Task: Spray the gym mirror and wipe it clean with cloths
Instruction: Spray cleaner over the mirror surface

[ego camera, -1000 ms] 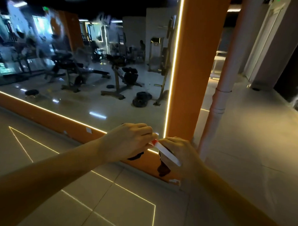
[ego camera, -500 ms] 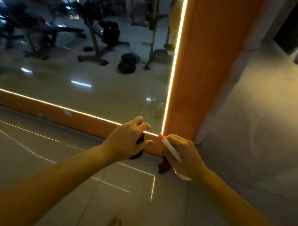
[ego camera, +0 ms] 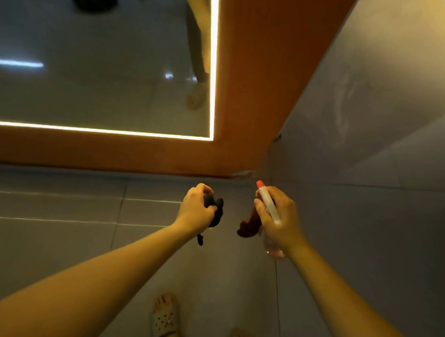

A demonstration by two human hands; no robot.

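Observation:
The gym mirror (ego camera: 98, 70) fills the upper left, edged by a lit strip and an orange frame (ego camera: 247, 81); only its lower right corner shows. My left hand (ego camera: 195, 207) grips a bunched dark cloth (ego camera: 216, 209) above the floor, in front of the frame's base. My right hand (ego camera: 277, 215) holds a white spray bottle (ego camera: 268, 204) with a red nozzle pointing up and away, its clear body showing below the hand. A reddish-brown cloth (ego camera: 249, 226) hangs from the same hand. The two hands are a small gap apart.
Grey floor tiles (ego camera: 62, 233) run under my arms. A grey wall or floor surface (ego camera: 382, 123) extends right of the orange frame. My feet in pale clogs (ego camera: 164, 317) stand at the bottom edge. The mirror reflects a person's leg and foot (ego camera: 197, 92).
The view has tilted sharply down from the gym reflection to the mirror's bottom corner and floor. My hands have moved apart; the dark cloth and the bottle stay held.

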